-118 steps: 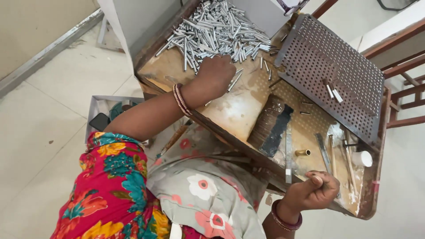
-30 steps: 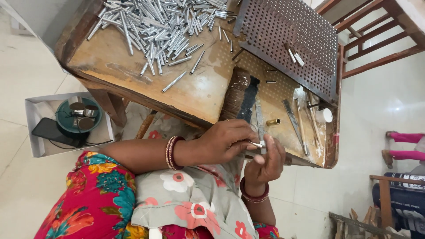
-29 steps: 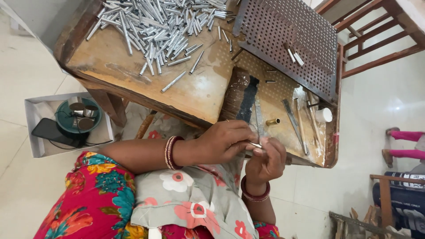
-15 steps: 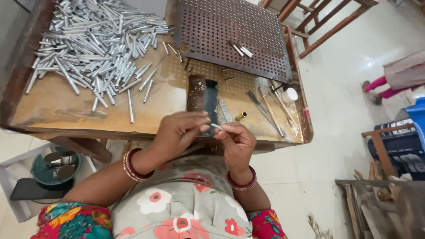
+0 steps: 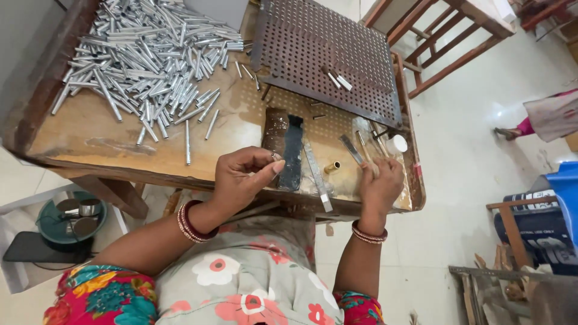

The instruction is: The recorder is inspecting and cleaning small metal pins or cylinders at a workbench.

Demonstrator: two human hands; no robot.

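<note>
Between your left hand (image 5: 241, 180) and right hand (image 5: 380, 186) the dark metal block (image 5: 285, 147), flat file (image 5: 317, 176) and brass piece (image 5: 332, 167) crowd the wooden table (image 5: 108, 141), the tube pile (image 5: 141, 51) and perforated tray (image 5: 325, 54) close off the far side, and only bare wood left of the block lies open.

dark printed bag (image 5: 542, 225) | right edge (beside blue bin (image 5: 566, 192))
</note>
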